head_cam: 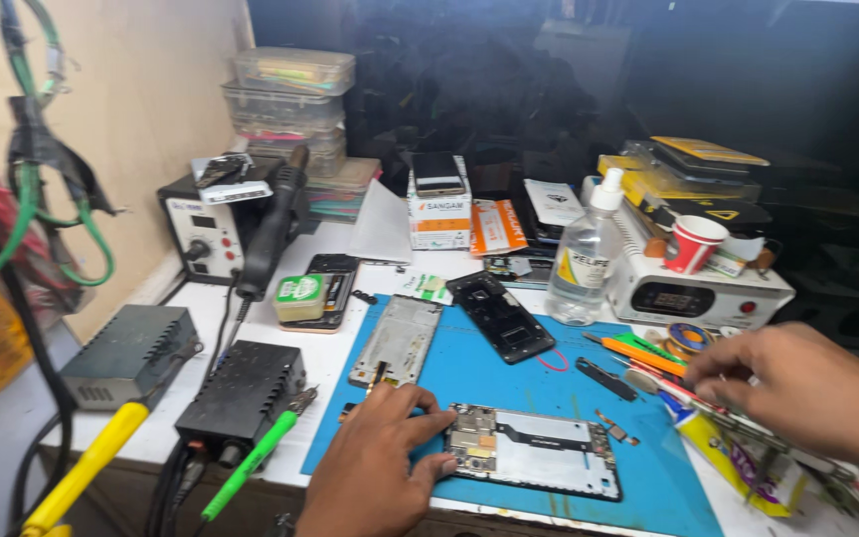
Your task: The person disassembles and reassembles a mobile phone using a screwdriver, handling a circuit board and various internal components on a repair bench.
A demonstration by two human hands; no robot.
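The left hand (375, 462), fingers spread and holding nothing, presses on the left end of the opened phone (534, 449), which lies on the blue mat (648, 467) at six o'clock. At three o'clock the right hand (797, 383) reaches among tools (648, 353) on the table (325, 348); its grip seems closed, but I cannot tell.

Left hand (375, 467) cut off at wrist by bottom edge; palm hides left end of opened phone (534, 449). Right hand (797, 393) runs off right edge; fingertips buried among tools (648, 358), grip unclear. Background behind bench dark, blurred.
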